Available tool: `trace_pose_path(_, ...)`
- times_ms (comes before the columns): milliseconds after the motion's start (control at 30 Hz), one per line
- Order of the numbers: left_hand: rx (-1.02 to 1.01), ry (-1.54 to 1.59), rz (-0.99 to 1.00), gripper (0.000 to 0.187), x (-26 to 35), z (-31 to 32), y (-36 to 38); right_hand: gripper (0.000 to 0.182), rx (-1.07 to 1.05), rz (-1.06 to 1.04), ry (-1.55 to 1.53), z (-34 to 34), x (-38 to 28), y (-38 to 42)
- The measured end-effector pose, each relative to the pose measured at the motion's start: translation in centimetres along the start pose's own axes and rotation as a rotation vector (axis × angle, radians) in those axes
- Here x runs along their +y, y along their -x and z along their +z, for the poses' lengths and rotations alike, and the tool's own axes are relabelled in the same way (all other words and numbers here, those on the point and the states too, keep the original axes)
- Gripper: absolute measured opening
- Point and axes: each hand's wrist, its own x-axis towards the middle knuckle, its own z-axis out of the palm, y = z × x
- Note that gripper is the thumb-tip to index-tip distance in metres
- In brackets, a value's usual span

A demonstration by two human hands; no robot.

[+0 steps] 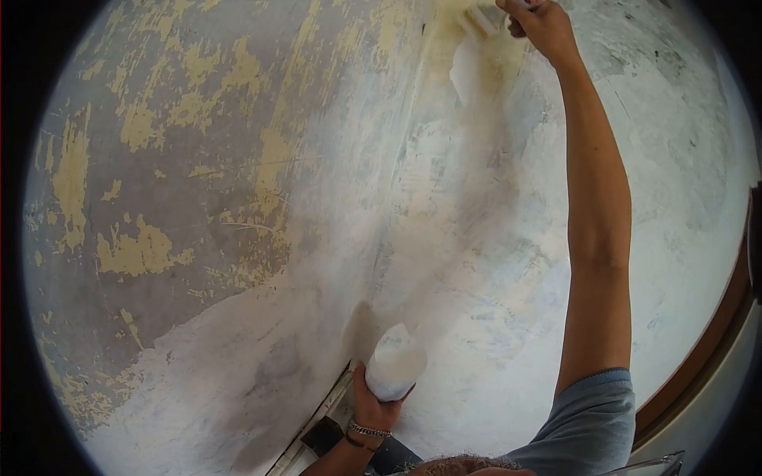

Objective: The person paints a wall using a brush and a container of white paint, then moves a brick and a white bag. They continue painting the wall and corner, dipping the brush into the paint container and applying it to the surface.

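Observation:
At the top, my right hand (546, 30) is closed around the handle of a wide, pale paintbrush (482, 19), its head against the wall (476, 182). The wall around the brush looks damp and yellowish, with a white patch (467, 70) just below. Low in the view, my left hand (376, 406) wraps around a white plastic container (389, 382) with a pointed, cut-looking rim. Whitish contents show inside it. A chain bracelet (369, 431) circles the left wrist.
The left wall (190, 182) is grey with flaking yellow patches and meets the whitish wall at a corner. Low at the corner runs a pale ledge (321, 408). A brown curved-looking frame (698, 357) edges the right side.

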Motion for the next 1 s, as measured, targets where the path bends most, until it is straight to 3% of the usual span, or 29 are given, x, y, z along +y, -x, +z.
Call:
trace_pose_path(67,0.029,0.000,-0.010,0.068,0.0,-0.3,0.7,0.019,0.068,-0.300,0.004,1.5,-1.4,-0.7)
trace_pose_path(100,0.042,0.000,-0.017,0.068,-0.1,-0.5,1.0,0.019,0.100,-0.642,0.361,1.5,-1.6,-0.8)
trace_pose_path(200,0.052,0.017,-0.013,0.067,-0.3,-0.9,1.5,0.025,-0.074,-0.619,0.553,3.7,1.1,0.4)
trace_pose_path(233,0.049,0.017,-0.016,0.065,-0.4,-1.1,1.6,0.023,-0.144,-0.493,0.526,4.4,1.9,1.6)
trace_pose_path(333,0.030,0.010,-0.020,0.060,-0.6,-2.0,1.4,0.024,-0.279,-0.642,0.574,5.0,0.6,5.2)
trace_pose_path(467,0.000,0.018,-0.026,0.061,-0.8,-2.6,1.8,0.029,-0.542,-0.700,0.472,4.5,-2.2,12.0)
trace_pose_path(500,-0.004,0.022,-0.029,0.062,-0.9,-2.7,1.9,0.021,-0.610,-0.639,0.476,4.0,-3.1,13.4)
trace_pose_path(600,0.010,-0.010,-0.021,0.062,-1.0,-2.7,2.4,0.018,-0.435,-0.416,0.088,3.3,-3.0,13.9)
trace_pose_path(700,0.058,0.001,-0.041,0.066,-1.0,-2.3,2.8,0.017,-0.226,0.050,-0.246,3.9,-1.9,9.8)
trace_pose_path(833,0.072,0.010,-0.015,0.064,-1.1,-2.6,2.6,0.029,-0.063,0.107,0.112,3.7,0.1,2.5)
trace_pose_path(933,0.082,0.015,0.008,0.062,-1.1,-3.2,2.2,0.021,0.083,0.013,-0.197,4.5,-0.8,0.0)
trace_pose_path(1000,0.080,0.011,0.013,0.062,-1.0,-3.3,2.3,0.028,0.219,-0.086,-0.178,4.8,-1.6,0.5)
